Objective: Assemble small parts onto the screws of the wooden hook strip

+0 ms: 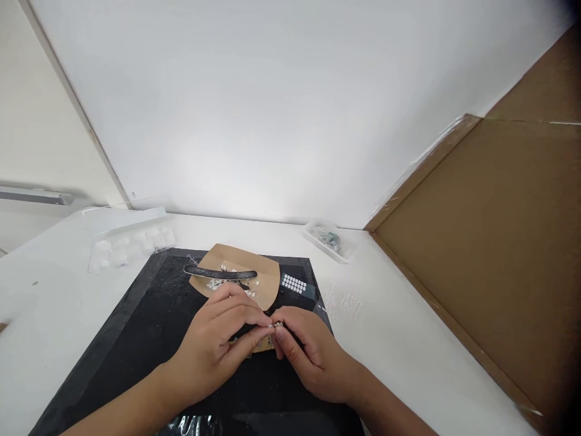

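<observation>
My left hand (227, 333) and my right hand (308, 348) meet over a black mat (136, 339). Between their pinched fingertips is a small shiny metallic-looking piece (278, 324), mostly hidden and too small to name. Right thumb and forefinger close around it, while the left fingertips press at its left side, on a tiny pale bit. Under the hands a yellowish-brown piece (263, 346) shows in part. Just beyond lies a tan paper tray (267, 284) with white flakes (221, 282) on it, and a dark curved nail file (220, 274) rests across it.
Right of the tray is a dark card with rows of white dots (294, 283). Small pale bits (347, 304) lie on the white table. A white dish (329, 241) holds greenish-grey pieces. Clear plastic packaging (131, 242) sits back left. Brown cardboard (481, 242) borders the right side.
</observation>
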Demonstrator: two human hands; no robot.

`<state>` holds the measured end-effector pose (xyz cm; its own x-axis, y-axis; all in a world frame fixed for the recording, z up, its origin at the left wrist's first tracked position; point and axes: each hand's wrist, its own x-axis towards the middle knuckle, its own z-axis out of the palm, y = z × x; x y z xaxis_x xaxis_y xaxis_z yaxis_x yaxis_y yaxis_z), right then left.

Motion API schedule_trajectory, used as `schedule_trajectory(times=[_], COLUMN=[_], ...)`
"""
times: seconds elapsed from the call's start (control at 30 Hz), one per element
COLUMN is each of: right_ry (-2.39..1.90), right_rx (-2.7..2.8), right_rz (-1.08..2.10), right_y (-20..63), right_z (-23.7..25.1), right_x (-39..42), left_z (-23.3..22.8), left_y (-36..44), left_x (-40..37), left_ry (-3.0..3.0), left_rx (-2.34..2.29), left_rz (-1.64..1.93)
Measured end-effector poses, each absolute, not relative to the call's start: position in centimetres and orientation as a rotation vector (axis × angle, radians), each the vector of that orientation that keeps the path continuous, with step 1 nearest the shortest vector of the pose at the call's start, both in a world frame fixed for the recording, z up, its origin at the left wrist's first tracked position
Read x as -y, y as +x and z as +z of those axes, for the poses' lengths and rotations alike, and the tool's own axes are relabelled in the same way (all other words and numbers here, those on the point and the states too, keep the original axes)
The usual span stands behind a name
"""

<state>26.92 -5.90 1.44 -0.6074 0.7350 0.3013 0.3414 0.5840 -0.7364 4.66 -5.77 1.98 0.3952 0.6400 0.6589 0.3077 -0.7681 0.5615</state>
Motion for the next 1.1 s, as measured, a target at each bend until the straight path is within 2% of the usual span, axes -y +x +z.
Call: schedule_trajectory(times=[0.33,0.63,0.9,1.1], right_ry=[-0.826,-0.799,-0.93,-0.98], right_rx=[2.021,2.04,1.979,1.963], right_rz=[1.214,1.213,1.108,1.172], right_y=[26.65,26.9,26.66,26.31], right_z=[1.71,1.62,1.46,0.98], right_x=[6.53,6.41,6.31,6.59], left_z=[2.18,1.49,2.11,2.0], left_y=[4.51,4.29,4.48,4.6], left_x=[5.93,5.32,5.44,5.54], left_ry=[2.337,2.418,2.426,2.424], left_rx=[-0.843,-0.805,-0.76,-0.794], left_rz=[1.279,1.421,1.362,1.401])
